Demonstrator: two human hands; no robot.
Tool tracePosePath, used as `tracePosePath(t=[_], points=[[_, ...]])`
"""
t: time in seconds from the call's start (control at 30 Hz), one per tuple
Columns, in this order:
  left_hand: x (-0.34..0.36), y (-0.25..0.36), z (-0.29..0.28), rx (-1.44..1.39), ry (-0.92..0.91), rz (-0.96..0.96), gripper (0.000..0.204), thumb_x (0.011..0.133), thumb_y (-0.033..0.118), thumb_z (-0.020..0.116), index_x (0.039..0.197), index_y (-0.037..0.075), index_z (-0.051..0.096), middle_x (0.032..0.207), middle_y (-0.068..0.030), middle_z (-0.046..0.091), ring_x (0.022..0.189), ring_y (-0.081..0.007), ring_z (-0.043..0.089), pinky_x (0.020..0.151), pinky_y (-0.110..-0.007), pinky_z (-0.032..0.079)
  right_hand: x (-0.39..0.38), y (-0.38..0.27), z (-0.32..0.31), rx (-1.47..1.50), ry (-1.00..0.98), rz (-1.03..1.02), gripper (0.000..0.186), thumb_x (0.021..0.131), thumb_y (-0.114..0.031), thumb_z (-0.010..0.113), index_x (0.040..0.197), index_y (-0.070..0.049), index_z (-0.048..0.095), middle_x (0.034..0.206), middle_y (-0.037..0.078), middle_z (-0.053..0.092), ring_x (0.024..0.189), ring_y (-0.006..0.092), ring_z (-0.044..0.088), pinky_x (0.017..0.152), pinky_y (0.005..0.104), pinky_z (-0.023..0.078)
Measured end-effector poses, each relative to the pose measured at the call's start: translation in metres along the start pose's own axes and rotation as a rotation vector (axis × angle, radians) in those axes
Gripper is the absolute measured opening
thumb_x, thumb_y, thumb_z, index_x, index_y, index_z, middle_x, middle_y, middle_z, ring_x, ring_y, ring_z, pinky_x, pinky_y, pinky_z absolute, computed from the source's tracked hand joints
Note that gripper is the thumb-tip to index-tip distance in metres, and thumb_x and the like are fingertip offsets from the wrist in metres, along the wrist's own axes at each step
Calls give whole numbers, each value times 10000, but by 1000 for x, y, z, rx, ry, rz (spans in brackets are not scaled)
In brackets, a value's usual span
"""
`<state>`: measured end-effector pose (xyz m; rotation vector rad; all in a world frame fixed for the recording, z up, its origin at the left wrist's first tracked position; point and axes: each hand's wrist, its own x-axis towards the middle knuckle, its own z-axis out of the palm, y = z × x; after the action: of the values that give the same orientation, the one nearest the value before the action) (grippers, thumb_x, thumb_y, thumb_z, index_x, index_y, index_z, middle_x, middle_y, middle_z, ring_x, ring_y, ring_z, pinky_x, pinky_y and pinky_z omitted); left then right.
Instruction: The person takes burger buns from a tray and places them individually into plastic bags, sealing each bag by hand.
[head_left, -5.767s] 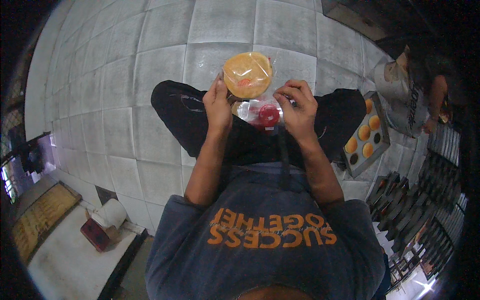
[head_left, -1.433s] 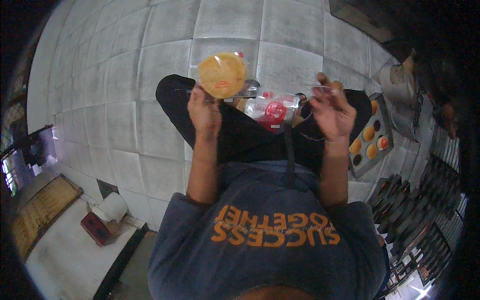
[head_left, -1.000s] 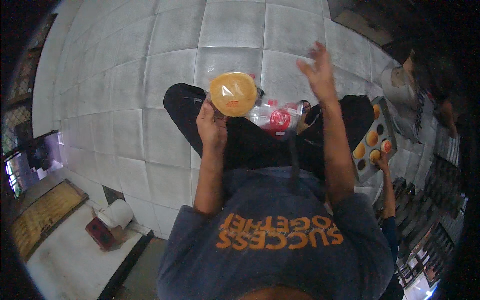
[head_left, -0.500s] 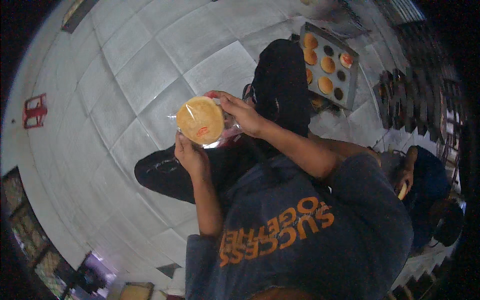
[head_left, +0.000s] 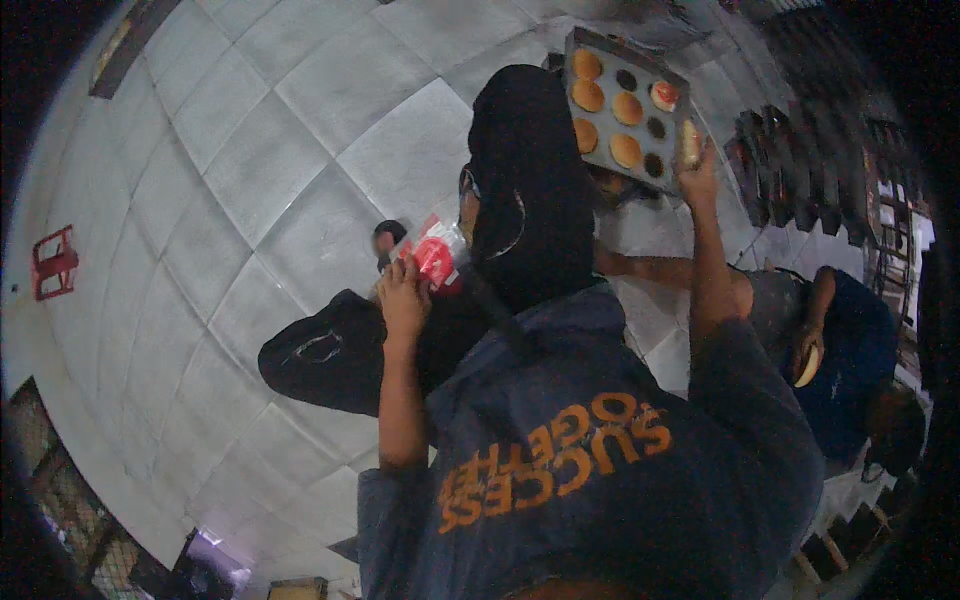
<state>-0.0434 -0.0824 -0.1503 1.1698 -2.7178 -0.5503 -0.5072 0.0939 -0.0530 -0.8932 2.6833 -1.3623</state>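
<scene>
- The baking tray (head_left: 680,85) lies on the grey tiled floor (head_left: 300,210), holding golden round buns (head_left: 627,108) and dark round hollows or spots.
- One red-marked bun (head_left: 663,96) sits near the right side of the baking tray.
- The right hand (head_left: 697,178) reaches to the lower right edge of the baking tray, its fingers closed round a pale bun (head_left: 690,145) seen edge-on; whether that bun touches the rim, I cannot tell.
- The left hand (head_left: 403,295) is well below and left of the baking tray, over the lap, its fingers bent and lying on red-printed plastic packaging (head_left: 438,262); whether they pinch it or only rest there, I cannot tell.
- Black trousers (head_left: 525,150) cover the crossed legs, one knee just left of the baking tray.
- Below and right of the baking tray, a co-worker in a navy top (head_left: 850,365) has a hand (head_left: 808,338) round another bun (head_left: 810,367).
- Dark stacked metalware (head_left: 785,170) stands right of the baking tray.
</scene>
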Motion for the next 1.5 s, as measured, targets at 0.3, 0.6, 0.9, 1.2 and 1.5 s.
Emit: tracePosePath(t=[0.3,0.6,0.9,1.2,1.5], points=[[37,-17,3,-502,202,-426,500,755,110,636,1205,4,445,1065,-210,576,955,-303,591,820,-351,453,-61,-167,160,141,-282,-506,447,693,-97,643,1111,-9,513,1077,182,528,1038,337,493,910,375,388],[30,31,-56,-285,294,-103,63,778,67,597,838,49,602,739,-148,609,681,-300,614,595,-335,476,-146,-197,220,65,-1229,-721,281,711,-161,594,962,-36,611,952,189,608,936,344,571,822,428,438],[40,16,-56,-369,217,-334,130,845,72,525,932,10,598,759,-144,632,669,-287,622,601,-342,495,-140,-190,212,348,-989,-689,220,721,-44,552,928,-50,629,951,107,634,880,284,599,771,376,467],[39,15,-53,-678,-276,-303,376,879,194,504,1213,20,495,1287,-295,363,1304,-324,248,1043,-358,236,-120,-195,223,521,-483,-660,115,730,-32,554,833,-29,605,848,94,631,806,274,605,741,382,464],[85,31,-125,-927,-118,-259,534,783,198,656,1221,-46,472,1140,-188,563,1057,-209,517,943,-316,361,-63,-232,207,537,-629,-400,111,797,-73,551,851,1,613,776,120,627,711,262,624,651,332,482]])
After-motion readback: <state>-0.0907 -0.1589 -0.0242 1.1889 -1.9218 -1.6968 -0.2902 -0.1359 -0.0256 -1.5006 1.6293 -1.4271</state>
